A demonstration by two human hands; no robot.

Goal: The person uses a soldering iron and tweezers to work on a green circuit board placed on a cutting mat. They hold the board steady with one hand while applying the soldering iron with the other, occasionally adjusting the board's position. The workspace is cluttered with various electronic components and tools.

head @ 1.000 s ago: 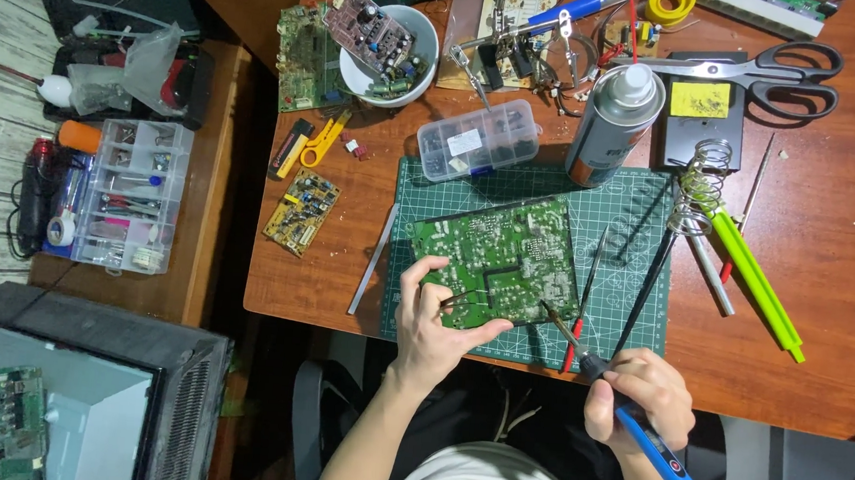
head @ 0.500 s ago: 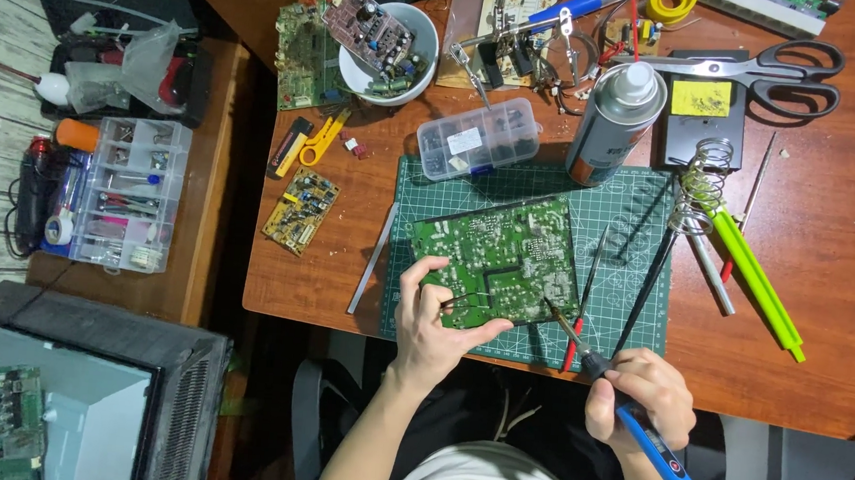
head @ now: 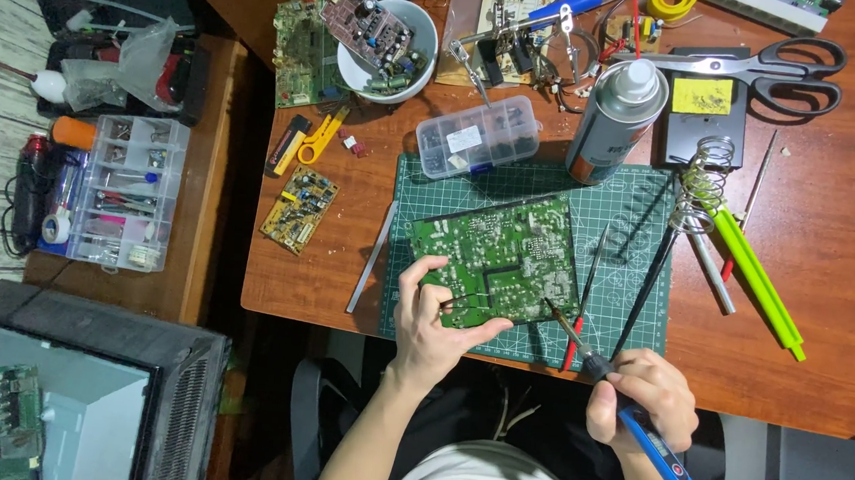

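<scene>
Circuit board (head: 502,255) sits pinched at its near edge by your left hand (head: 434,321); your right hand (head: 642,397) fists the soldering iron (head: 626,419), tip on it.

You have a clear plastic box (head: 477,136) with a white label above the mat, beside a grey spray can (head: 613,123).

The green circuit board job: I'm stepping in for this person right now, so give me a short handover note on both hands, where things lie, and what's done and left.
Left hand: grip on the near left corner of the green circuit board, which lies on the green cutting mat.
Right hand: holds the blue-handled soldering iron, tip at the board's near right edge.
Nearby: tweezers on the mat right of the board, spray can and coil iron stand beyond.
Done: board positioned, iron at the joint.
Left: whether any joint is finished cannot be told.
</scene>
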